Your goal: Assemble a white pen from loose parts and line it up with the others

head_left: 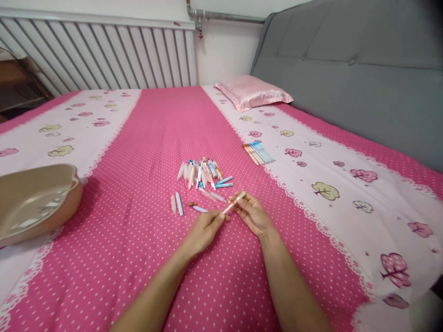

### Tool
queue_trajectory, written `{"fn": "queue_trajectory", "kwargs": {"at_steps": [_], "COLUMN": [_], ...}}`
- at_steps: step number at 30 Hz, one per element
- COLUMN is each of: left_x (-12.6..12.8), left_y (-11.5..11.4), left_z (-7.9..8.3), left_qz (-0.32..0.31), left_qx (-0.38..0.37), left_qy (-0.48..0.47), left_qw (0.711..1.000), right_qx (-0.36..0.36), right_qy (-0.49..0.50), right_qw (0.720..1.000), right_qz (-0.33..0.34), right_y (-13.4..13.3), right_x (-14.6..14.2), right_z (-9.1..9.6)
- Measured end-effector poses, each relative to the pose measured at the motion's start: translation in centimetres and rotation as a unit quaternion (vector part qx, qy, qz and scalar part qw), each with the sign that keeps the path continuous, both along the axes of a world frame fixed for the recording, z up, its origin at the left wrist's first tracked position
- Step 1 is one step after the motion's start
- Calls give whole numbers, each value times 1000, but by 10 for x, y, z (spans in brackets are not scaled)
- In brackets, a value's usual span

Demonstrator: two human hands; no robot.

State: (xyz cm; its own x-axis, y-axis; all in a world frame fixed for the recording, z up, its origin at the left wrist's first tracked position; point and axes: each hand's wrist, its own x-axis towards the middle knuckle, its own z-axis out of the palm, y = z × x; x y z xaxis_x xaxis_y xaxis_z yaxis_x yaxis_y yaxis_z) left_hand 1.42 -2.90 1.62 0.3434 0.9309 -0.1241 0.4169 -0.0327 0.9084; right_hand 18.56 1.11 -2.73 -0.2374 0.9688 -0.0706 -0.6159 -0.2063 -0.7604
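Observation:
Between my two hands is a pale pinkish pen (pixel 232 204), held at a slant above the bed. My left hand (pixel 205 229) pinches its lower end, and my right hand (pixel 255 216) has its fingers closed around the upper end. Just beyond lies a loose pile of pens (pixel 202 173) in pink, white, blue and orange tones. Left of my hands, a pink pen piece (pixel 173 204) and a light blue one (pixel 179 204) lie side by side. A pale lilac pen piece (pixel 200 209) with a brown bit beside it is close to my left hand.
A row of brown and blue pens (pixel 259 153) lies neatly side by side at the right. A beige basin (pixel 74 203) stands at the left on the pink dotted bedspread (pixel 138 258). Farther off are a pink pillow (pixel 251 90), a grey headboard (pixel 363 69) and a white radiator (pixel 114 55).

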Motion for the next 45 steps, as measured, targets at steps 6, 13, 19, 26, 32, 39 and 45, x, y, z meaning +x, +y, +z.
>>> {"fn": "queue_trajectory", "kwargs": {"at_steps": [6, 13, 19, 26, 32, 39, 45], "left_x": [0, 0, 2, 1, 0, 1, 1], "left_y": [0, 0, 0, 0, 1, 1, 1], "left_z": [2, -1, 4, -2, -3, -4, -3], "left_qz": [-5, -16, -2, 29, 32, 41, 55], "left_qx": [8, -2, 58, 130, 147, 145, 135], "left_qy": [-1, -2, 71, 145, 151, 151, 149], "left_qw": [1000, 1000, 996, 980, 977, 977, 978], "right_qx": [-11, -4, -5, 0, 16, 30, 33], "right_qy": [-4, -12, -14, -14, -5, 38, 107], "right_qw": [1000, 1000, 1000, 1000, 1000, 999, 994], "right_qz": [-11, -1, -8, -11, -11, 15, 13], "right_y": [1, 0, 1, 1, 1, -1, -1], "right_x": [-1, 1, -1, -1, -2, 2, 7], "right_z": [2, 1, -2, -2, -6, 0, 2]}}
